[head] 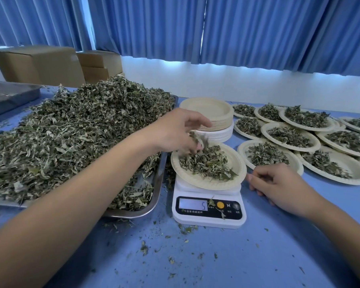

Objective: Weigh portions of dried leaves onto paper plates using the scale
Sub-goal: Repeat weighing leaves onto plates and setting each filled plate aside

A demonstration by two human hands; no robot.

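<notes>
A white digital scale point(209, 213) stands at the centre of the blue table, and its display shows 5. On it lies a paper plate point(233, 175) holding a mound of dried leaves point(206, 163). My left hand point(175, 132) hovers over the plate's left rim and pinches a tuft of leaves in its curled fingers. My right hand point(279, 183) rests on the table just right of the plate, fingers loosely curled, holding nothing. A big heap of dried leaves point(71, 138) fills a metal tray point(154, 196) on the left.
A stack of unused paper plates point(208, 113) stands behind the scale. Several filled plates point(299, 140) overlap at the right. Leaf crumbs litter the table's front. A second metal tray point(10, 96) and cardboard boxes point(40, 65) sit at the back left, before blue curtains.
</notes>
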